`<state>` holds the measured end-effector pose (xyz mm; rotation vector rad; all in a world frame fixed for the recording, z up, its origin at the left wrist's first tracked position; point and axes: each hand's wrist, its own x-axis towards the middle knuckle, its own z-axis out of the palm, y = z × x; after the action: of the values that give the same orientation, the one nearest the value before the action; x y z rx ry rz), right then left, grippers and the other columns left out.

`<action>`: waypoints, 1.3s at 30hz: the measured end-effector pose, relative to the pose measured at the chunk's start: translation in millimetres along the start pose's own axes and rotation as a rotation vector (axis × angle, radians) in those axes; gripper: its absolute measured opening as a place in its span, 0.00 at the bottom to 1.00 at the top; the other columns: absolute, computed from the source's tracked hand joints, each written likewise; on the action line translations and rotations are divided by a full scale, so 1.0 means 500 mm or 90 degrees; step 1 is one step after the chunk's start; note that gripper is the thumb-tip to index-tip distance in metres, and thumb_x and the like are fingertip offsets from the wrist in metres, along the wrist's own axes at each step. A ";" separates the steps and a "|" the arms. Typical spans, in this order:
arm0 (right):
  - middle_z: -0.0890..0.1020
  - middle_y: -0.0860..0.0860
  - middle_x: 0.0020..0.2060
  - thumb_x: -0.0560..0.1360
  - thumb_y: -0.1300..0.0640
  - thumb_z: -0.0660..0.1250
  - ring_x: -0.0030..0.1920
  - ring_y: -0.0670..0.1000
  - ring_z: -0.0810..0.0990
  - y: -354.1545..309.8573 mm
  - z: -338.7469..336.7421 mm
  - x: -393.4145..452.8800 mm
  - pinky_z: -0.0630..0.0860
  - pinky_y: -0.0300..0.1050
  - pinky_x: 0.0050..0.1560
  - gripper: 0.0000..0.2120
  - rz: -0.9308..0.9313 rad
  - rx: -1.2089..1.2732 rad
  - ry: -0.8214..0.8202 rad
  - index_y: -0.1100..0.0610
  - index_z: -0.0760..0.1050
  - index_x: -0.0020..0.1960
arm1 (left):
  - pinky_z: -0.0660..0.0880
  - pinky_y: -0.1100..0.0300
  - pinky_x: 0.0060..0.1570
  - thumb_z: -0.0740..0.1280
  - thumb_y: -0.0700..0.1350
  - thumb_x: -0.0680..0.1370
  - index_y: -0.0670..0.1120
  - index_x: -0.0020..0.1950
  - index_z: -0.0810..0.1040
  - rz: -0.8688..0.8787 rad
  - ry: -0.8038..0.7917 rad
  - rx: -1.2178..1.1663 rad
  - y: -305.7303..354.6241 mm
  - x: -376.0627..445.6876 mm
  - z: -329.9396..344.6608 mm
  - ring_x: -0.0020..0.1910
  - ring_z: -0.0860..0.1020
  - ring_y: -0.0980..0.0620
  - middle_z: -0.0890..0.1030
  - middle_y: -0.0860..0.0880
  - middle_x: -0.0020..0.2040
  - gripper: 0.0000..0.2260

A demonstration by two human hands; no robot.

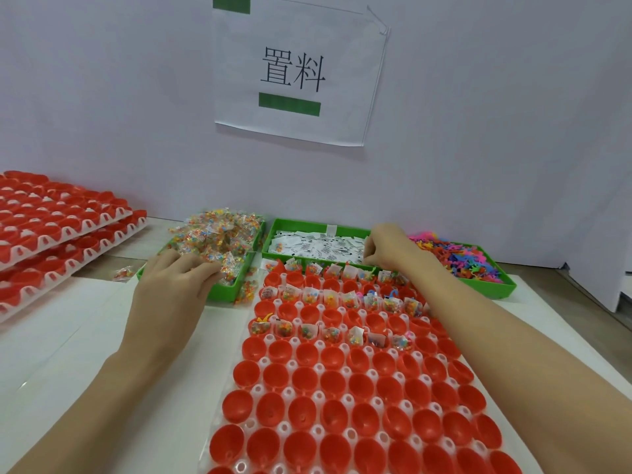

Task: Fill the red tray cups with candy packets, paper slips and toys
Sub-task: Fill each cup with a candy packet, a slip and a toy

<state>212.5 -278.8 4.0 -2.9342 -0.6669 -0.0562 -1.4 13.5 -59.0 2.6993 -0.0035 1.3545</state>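
Note:
The red tray of cups (345, 398) lies in front of me on the white table. Some cups in its far rows hold candy packets, paper slips and small toys; the near rows are bare. My left hand (171, 282) rests on the candy packets (219, 234) in the left green bin, fingers stretched over them. My right hand (386, 248) reaches into the middle green bin of paper slips (314, 246), fingers curled down into the slips. Whether it pinches a slip is hidden. Colourful toys (458, 258) fill the right green bin.
Stacked red cup trays (58, 227) stand at the far left. A loose candy packet (123, 273) lies on the table beside the left bin. A white wall with a paper sign (294, 73) rises right behind the bins.

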 end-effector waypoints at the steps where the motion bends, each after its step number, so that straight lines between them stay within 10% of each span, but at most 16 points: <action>1: 0.88 0.56 0.47 0.75 0.65 0.72 0.46 0.53 0.85 0.002 0.002 -0.003 0.80 0.45 0.45 0.05 0.003 0.009 0.009 0.64 0.86 0.45 | 0.75 0.45 0.43 0.69 0.44 0.77 0.40 0.46 0.87 0.001 -0.002 0.005 0.003 0.001 -0.003 0.40 0.77 0.39 0.85 0.44 0.41 0.09; 8: 0.86 0.52 0.43 0.78 0.59 0.68 0.42 0.48 0.82 0.012 -0.012 -0.061 0.74 0.41 0.45 0.06 0.056 0.274 0.182 0.59 0.84 0.49 | 0.74 0.44 0.45 0.75 0.37 0.77 0.40 0.47 0.85 -0.037 0.040 -0.034 0.030 0.013 -0.021 0.39 0.76 0.40 0.86 0.45 0.39 0.01; 14: 0.87 0.48 0.37 0.77 0.57 0.72 0.39 0.43 0.86 -0.009 -0.057 -0.188 0.78 0.37 0.43 0.03 0.045 0.501 0.205 0.56 0.83 0.49 | 0.78 0.64 0.51 0.77 0.40 0.74 0.46 0.49 0.87 -0.136 0.024 -0.391 0.133 0.026 -0.061 0.44 0.84 0.58 0.86 0.56 0.42 0.05; 22: 0.86 0.52 0.35 0.77 0.60 0.73 0.37 0.46 0.86 -0.084 -0.038 -0.392 0.76 0.31 0.38 0.03 -0.046 0.651 0.200 0.56 0.82 0.44 | 0.83 0.60 0.48 0.78 0.41 0.72 0.45 0.48 0.88 -0.259 -0.201 -0.820 0.253 0.018 -0.114 0.45 0.88 0.49 0.88 0.48 0.45 0.05; 39: 0.85 0.47 0.43 0.81 0.58 0.68 0.43 0.52 0.83 -0.111 0.014 -0.470 0.80 0.48 0.44 0.09 -0.147 0.580 0.160 0.45 0.84 0.52 | 0.83 0.57 0.48 0.80 0.43 0.72 0.50 0.47 0.87 -0.223 -0.344 -0.781 0.272 -0.007 -0.100 0.44 0.87 0.49 0.88 0.47 0.42 0.06</action>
<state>-23.1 -328.7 -11.7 -1.9373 -0.7319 -0.1070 -51.1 -116.3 -17.4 1.7546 -0.2878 0.2562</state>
